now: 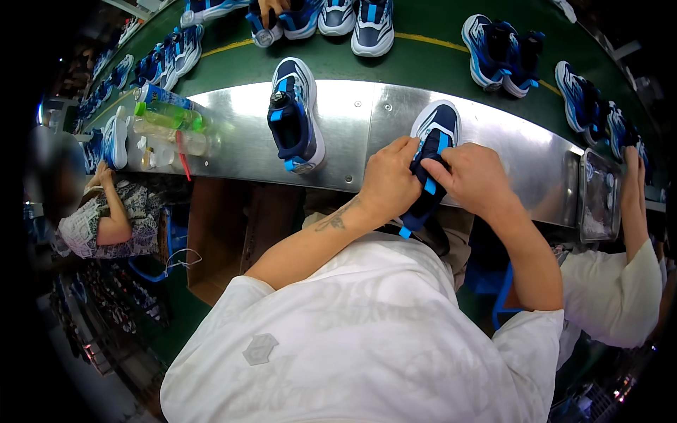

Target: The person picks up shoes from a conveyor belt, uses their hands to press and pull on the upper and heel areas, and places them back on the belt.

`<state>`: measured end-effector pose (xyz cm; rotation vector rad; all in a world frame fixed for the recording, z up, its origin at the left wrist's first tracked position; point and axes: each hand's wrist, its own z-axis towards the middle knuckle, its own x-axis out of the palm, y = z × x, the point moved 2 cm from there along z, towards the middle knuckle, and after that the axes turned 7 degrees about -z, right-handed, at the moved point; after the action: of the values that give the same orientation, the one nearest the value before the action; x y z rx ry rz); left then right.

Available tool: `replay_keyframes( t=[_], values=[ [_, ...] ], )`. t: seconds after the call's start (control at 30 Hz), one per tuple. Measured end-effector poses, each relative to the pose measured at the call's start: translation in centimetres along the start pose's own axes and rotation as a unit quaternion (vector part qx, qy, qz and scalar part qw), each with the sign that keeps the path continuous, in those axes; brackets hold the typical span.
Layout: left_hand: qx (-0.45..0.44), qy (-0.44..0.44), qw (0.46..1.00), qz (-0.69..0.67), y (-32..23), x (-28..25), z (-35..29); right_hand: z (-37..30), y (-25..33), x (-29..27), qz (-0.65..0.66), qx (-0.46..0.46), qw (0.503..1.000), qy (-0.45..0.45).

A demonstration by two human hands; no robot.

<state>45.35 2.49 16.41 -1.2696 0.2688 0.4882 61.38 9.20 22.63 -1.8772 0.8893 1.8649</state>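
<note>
A navy and white sneaker (438, 116) with bright blue tabs is between my hands at the metal ledge's near edge, toe pointing away from me. My left hand (390, 180) is closed on the left side of its upper. From the right, my right hand (476, 176) grips the collar and tongue area, thumb bent over the opening. My fingers hide part of the laces and tongue. To the left, a matching sneaker (305, 106) rests on the ledge, toe away, a round dark dial-like piece on its tongue.
Beyond the metal ledge (233, 106) runs a green conveyor belt (423, 63) carrying several sneakers (372, 32). Bottles (173, 116) stand at the left and a metal tray (598, 197) at the right. Co-workers sit on both sides; another person's hand (271, 10) touches a shoe across the belt.
</note>
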Motion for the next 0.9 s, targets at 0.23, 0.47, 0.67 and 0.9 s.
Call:
replay_keyframes(
  t=[0.23, 0.47, 0.67, 0.9],
  values=[
    [-0.002, 0.010, 1.000, 0.012, -0.1, -0.1, 0.0, -0.4, -0.2, 0.8, 0.068, 0.062, 0.996, -0.003],
    [0.009, 0.007, 1.000, 0.024, -0.5, 0.0, 0.0, -1.0, -0.3, 0.2, 0.094, -0.002, 0.990, -0.102],
    [0.020, 0.006, 0.998, 0.051, -1.0, -0.2, 0.0, -1.3, 0.3, -0.2, 0.070, -0.017, 0.991, -0.113],
    [0.007, 0.020, 0.999, 0.039, -0.6, -0.1, 0.0, -0.8, -0.1, -0.1, 0.065, -0.020, 0.993, -0.097]
  ],
)
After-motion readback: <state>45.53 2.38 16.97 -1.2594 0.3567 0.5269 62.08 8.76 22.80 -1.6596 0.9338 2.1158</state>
